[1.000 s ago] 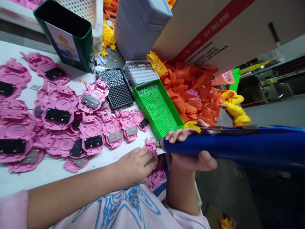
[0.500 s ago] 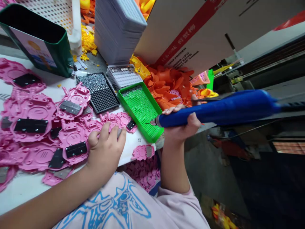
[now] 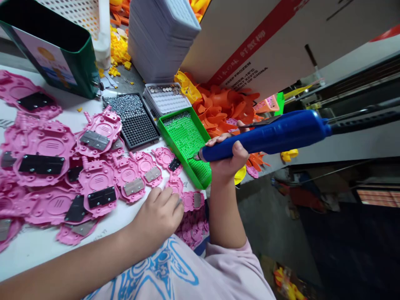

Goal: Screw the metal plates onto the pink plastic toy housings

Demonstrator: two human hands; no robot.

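My right hand (image 3: 233, 160) is wrapped round a blue electric screwdriver (image 3: 262, 139). Its bit points left, over the lower part of a green perforated tray (image 3: 184, 137) that holds small screws. My left hand (image 3: 162, 210) lies at the table's front edge, its fingers curled over a pink plastic part (image 3: 175, 184), which is partly covered by them. Another pink part with a grey metal plate (image 3: 197, 201) lies just right of that hand. To the left, several pink parts (image 3: 98, 179) bear screwed-on black or grey plates.
A black screw tray (image 3: 137, 121) and a white tray with round metal pieces (image 3: 165, 98) stand behind. Farther back are a dark green bin (image 3: 75, 66), a stack of pale sheets (image 3: 156, 46), orange plastic parts (image 3: 221, 108) and a large carton (image 3: 237, 37).
My left hand has moved right and toward me, from the row of pink parts to one at the table edge. The screwdriver has shifted slightly left, its bit still over the green tray.
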